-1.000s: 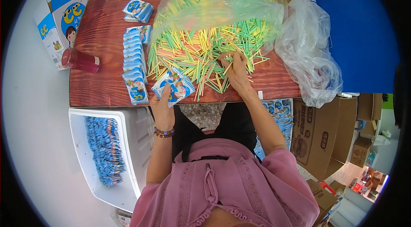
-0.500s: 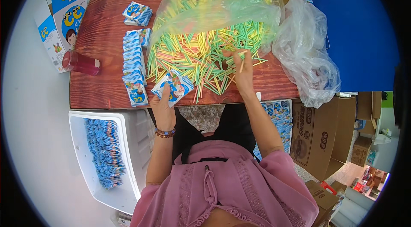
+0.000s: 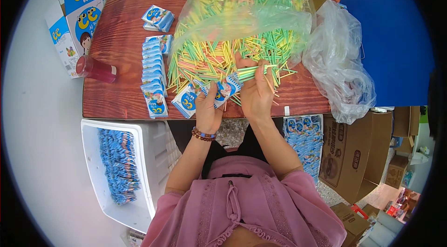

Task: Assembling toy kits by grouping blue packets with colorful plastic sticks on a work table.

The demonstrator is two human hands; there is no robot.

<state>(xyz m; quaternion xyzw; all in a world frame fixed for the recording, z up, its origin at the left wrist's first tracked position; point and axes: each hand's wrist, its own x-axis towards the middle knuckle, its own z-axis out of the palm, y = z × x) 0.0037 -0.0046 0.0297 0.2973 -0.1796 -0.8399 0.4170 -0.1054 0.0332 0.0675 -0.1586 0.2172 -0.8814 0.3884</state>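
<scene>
On reddish wooden table (image 3: 121, 60), thin green-yellow plastic sticks (image 3: 253, 71) are pinched by right hand (image 3: 256, 91); small blue-white printed packets (image 3: 219, 91) are gripped by left hand (image 3: 207, 109).

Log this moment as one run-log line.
left hand: holds small blue-and-white paper packets | right hand: grips thin green and yellow plastic sticks | surface: red-brown wooden table

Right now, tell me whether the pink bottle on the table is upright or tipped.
Tipped: the pink bottle lies on its side on the wooden table, white cap pointing right.

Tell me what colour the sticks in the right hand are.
Green and yellow: the right hand holds a small bundle of sticks, seen in the head view.
</scene>
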